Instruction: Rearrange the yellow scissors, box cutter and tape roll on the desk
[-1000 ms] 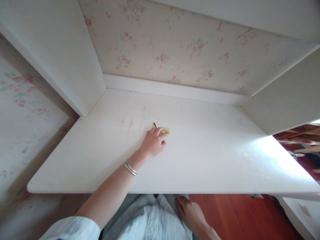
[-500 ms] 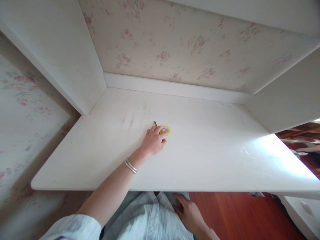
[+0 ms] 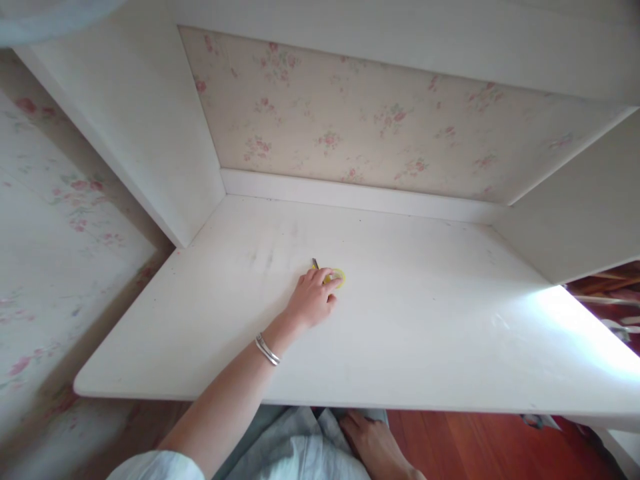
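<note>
My left hand (image 3: pixel 313 298), with silver bracelets at the wrist, reaches over the middle of the white desk top (image 3: pixel 400 333). Its fingers are on a yellow ring-shaped item (image 3: pixel 341 275), perhaps a tape roll. A small dark-tipped tool (image 3: pixel 315 263) with yellow on it sticks out beyond the fingertips. The palm side is hidden, so how the two items are gripped shows only in part. My right hand (image 3: pixel 373 440) rests low on my lap, below the desk's front edge; its fingertips are partly hidden.
White side panels (image 3: pixel 145 127) and a back ledge (image 3: pixel 350 193) enclose the desk, with flowered wallpaper behind. Bright light falls at the right end. Below lies a reddish wooden floor (image 3: pixel 450 443), with clutter (image 3: pixel 615 293) beyond the right edge.
The view has tilted, so the desk and left hand appear lower. My left hand stays at the yellow ring and tool. My right hand has shifted slightly left on my lap.
</note>
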Demonstrator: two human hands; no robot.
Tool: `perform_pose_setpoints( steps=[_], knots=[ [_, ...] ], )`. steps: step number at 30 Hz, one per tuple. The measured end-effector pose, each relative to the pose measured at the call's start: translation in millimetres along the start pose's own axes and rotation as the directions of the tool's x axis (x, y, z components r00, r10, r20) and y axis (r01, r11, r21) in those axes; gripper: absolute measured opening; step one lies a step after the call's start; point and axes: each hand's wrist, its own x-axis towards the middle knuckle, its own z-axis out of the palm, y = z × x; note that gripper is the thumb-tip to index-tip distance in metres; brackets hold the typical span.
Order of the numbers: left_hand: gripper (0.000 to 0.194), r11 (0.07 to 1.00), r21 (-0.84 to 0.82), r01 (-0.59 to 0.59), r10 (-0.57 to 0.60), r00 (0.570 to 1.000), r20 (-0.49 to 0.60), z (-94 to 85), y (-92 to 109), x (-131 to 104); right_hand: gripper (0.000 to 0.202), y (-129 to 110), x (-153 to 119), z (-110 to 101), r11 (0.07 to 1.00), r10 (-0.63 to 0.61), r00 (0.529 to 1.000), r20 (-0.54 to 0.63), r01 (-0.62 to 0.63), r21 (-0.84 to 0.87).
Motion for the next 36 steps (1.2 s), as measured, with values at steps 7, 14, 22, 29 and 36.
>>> perform_pose_setpoints(
  steps=[7, 14, 22, 29, 36],
  knots=[
    [0.044, 1.000, 0.004, -0.003, 0.003, 1.000, 0.008, -2.9, -7, 2, 0.066, -18, 21, -20, 0.985, 0.063, 0.992, -0.109, -0.045, 0.166],
    [0.049, 0.999, -0.024, 0.030, -0.030, 0.999, -0.019, -13.0, -22, 5, 0.036, -48, 18, -36, 0.989, 0.003, 0.998, -0.060, 0.006, 0.148],
    [0.037, 0.965, 0.103, 0.241, -0.230, 0.967, -0.112, -19.9, -47, 4, 0.013, -100, 24, -120, 0.859, -0.209, 0.975, -0.071, 0.217, 0.464],
    [0.032, 0.928, 0.173, 0.331, -0.297, 0.935, -0.195, -38.8, -89, -4, 0.022, -83, 86, -214, 0.878, 0.086, 0.876, -0.474, 0.158, 0.452],
    [0.021, 0.914, 0.099, 0.393, -0.358, 0.898, -0.258, -45.5, -113, -5, 0.048, -46, 185, -233, 0.998, 0.056, 0.854, -0.517, -0.035, 0.050]
  ],
)
